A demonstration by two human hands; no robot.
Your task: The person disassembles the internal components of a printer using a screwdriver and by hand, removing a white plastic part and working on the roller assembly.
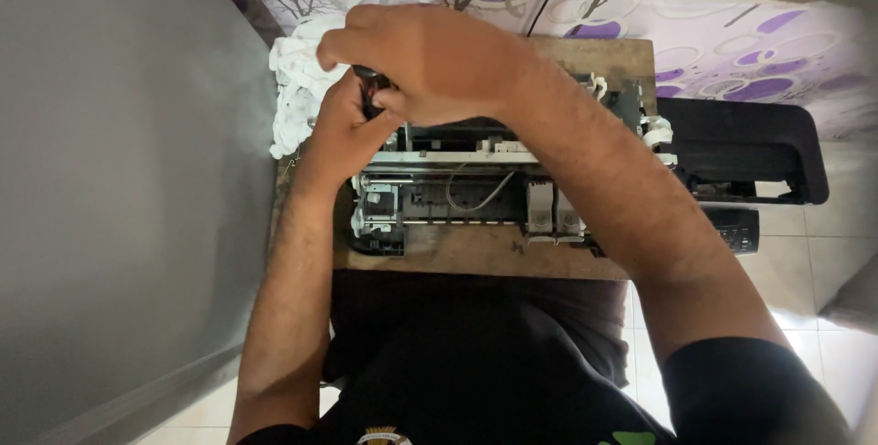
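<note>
An opened printer mechanism (pixel 476 191) with grey metal rails, white plastic parts and a looped cable lies on a small wooden board (pixel 485 253). My right hand (pixel 430 59) reaches across its far left corner, fingers curled around a small black part (pixel 370 88). My left hand (pixel 343 129) comes up from below and grips the same black part from underneath. Both hands meet above the printer's left rear corner, and they hide most of the part.
A crumpled white cloth (pixel 294 97) lies at the board's far left. A black printer cover (pixel 741 148) and a smaller black panel (pixel 736 228) sit to the right. A grey wall (pixel 128 180) runs along the left; patterned purple fabric (pixel 732 42) lies behind.
</note>
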